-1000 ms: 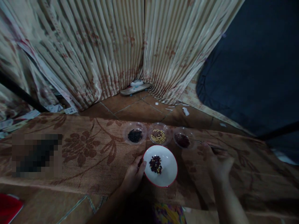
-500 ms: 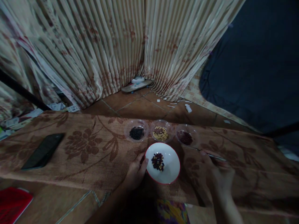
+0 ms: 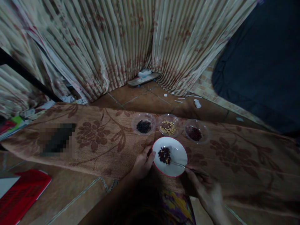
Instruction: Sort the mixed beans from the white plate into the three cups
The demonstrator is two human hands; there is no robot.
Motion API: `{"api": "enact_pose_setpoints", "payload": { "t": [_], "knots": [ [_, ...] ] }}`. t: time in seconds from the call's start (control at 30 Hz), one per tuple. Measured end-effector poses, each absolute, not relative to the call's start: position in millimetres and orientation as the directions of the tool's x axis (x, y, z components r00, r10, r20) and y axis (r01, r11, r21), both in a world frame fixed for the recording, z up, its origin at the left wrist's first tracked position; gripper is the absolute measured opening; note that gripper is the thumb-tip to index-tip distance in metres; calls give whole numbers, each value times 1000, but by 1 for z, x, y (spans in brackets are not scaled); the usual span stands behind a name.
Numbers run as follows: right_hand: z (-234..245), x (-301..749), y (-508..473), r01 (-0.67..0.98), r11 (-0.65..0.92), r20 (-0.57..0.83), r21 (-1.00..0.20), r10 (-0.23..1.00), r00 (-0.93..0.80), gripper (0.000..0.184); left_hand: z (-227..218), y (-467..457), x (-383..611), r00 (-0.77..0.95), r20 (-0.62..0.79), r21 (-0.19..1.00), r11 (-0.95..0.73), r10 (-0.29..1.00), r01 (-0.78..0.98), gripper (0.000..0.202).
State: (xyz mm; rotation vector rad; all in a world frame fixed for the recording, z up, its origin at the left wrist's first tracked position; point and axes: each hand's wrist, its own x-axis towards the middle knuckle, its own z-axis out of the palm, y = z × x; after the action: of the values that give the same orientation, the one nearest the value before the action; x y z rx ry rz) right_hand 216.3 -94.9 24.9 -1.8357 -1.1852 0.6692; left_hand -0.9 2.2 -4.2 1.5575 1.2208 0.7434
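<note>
The left hand [image 3: 142,163] grips the left edge of a red-rimmed white bowl [image 3: 177,150], its thumb over the rim and its fingers around the outer side. The right hand [image 3: 206,189] is closed on the handle of a thin metal utensil [image 3: 198,172]. The utensil slants over the bowl's right rim, and its far end lies inside, just beside the beans; whether that end is a fork or a spoon cannot be told.

The one bowl is at the near edge of the table, in front of the person, and holds a loose heap of mixed beans [image 3: 164,154], mostly dark with a few yellow ones, gathered on its left side. Whether its base rests fully on the brown patterned tablecloth [image 3: 98,167] cannot be told.

Just beyond the bowl, three clear plastic cups stand in a row: the left cup [image 3: 151,118] holds black beans [image 3: 143,126], the middle cup [image 3: 177,121] yellow beans [image 3: 167,128], and the right cup [image 3: 204,128] dark red beans [image 3: 193,133]. The beans are too small to count singly. One dark, pixelated object [image 3: 58,139] lies well to the left on the cloth.
</note>
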Motion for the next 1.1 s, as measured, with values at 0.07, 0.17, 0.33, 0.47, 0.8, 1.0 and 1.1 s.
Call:
{"api": "enact_pose_setpoints", "payload": {
  "t": [0.07, 0.17, 0.33, 0.47, 0.8, 1.0, 1.1],
  "knots": [
    [23, 215, -96, 479, -201, 10, -854, 916, 402, 26, -5, 2, -1, 313, -110, 937, -7, 943, 349, 36],
    [21, 212, -96, 474, -181, 15, -862, 924, 382, 26, -6, 2, -1, 309, -111, 937, -4, 944, 350, 37],
    [17, 211, -95, 451, -178, 19, -875, 917, 399, 26, -7, 2, -1, 294, -121, 936, 11, 948, 351, 36],
    [16, 212, -95, 450, -224, -21, -865, 910, 414, 26, -5, 2, -1, 301, -83, 939, -27, 950, 343, 35],
    [17, 210, -94, 429, -222, -19, -875, 904, 428, 26, -5, 2, -1, 302, -92, 934, -22, 949, 356, 36],
    [20, 209, -94, 387, -257, -48, -885, 880, 473, 27, -6, 1, -1, 305, -103, 935, -12, 947, 354, 35],
    [20, 208, -95, 371, -256, -41, -893, 866, 498, 29, -6, 1, 0, 311, -94, 936, -23, 946, 352, 36]
  ]
}}
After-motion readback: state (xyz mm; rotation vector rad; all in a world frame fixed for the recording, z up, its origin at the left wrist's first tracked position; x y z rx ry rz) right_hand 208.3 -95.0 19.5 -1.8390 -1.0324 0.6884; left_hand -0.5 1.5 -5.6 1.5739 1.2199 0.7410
